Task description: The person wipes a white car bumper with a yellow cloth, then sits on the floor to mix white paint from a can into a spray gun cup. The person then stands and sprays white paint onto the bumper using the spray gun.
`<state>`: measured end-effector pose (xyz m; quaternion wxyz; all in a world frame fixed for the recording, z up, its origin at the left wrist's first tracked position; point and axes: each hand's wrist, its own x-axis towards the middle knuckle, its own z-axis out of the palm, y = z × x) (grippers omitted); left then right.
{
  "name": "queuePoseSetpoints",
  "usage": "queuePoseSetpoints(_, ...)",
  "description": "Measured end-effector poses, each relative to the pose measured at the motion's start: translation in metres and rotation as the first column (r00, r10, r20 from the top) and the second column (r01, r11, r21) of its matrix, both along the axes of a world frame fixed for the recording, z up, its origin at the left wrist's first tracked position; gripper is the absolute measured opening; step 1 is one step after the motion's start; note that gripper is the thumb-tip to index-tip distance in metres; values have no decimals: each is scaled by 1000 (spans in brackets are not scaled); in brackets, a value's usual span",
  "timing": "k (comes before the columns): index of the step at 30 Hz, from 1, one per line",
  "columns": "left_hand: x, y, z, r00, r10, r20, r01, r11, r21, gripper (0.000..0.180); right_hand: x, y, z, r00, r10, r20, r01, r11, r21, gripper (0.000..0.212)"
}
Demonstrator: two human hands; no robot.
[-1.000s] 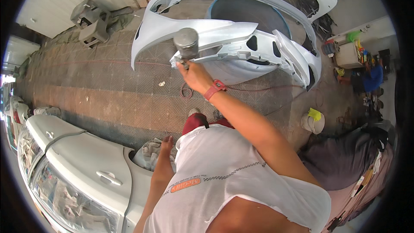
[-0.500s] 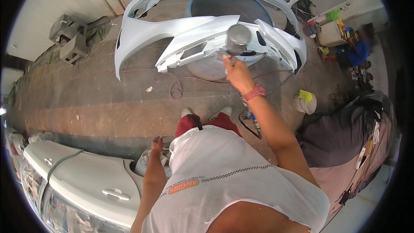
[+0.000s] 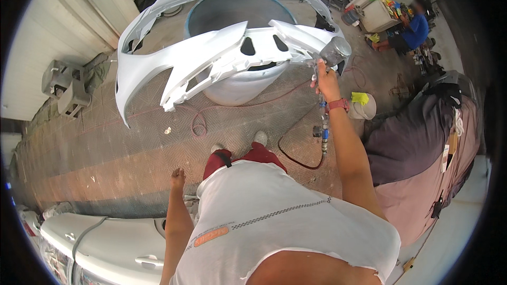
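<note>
A spray gun with a grey cup on top is gripped in my right hand, its trigger side wrapped by my fingers. It is held at the right end of a white car bumper; contact between them cannot be made out. The bumper rests over a large round drum with a blue rim. From the gun's handle hangs an air fitting with a gauge, joined to a dark red hose. Hanging low at my left side, my left hand is empty, its fingers loosely apart.
A white car door panel lies close behind on the left. Covered bulk under dark cloth stands right, beside a white bucket with a yellow cloth. Plastic stools stand far left. Another person sits far right. The hose trails over the floor.
My right hand has carried the spray gun from the bumper's middle to its right end. My view has shifted, and more of the fitting and hose now shows. My left hand still hangs low.
</note>
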<state>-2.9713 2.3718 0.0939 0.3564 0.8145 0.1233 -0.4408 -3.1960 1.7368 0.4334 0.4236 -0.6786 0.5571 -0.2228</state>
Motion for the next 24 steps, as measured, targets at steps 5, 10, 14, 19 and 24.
queuePoseSetpoints(5,-40,9,7,988,115,-100,-102,987,125,51,-52,-44,-23,992,-117,55,115,993,31,73)
queuePoseSetpoints(10,-80,14,7,991,-131,3,131,991,-1,40,-107,-83,-50,979,-187,88,181,981,65,72)
queuePoseSetpoints(14,-99,-14,26,990,-138,30,137,989,47,40,-146,-112,-68,964,-251,82,243,965,103,69)
queuePoseSetpoints(19,-113,-69,73,993,-114,37,108,986,126,42,-186,-152,-103,931,-348,114,332,933,138,66)
queuePoseSetpoints(24,-120,-103,102,959,-220,181,189,967,172,45,-206,-201,-127,913,-409,-7,408,909,91,68)
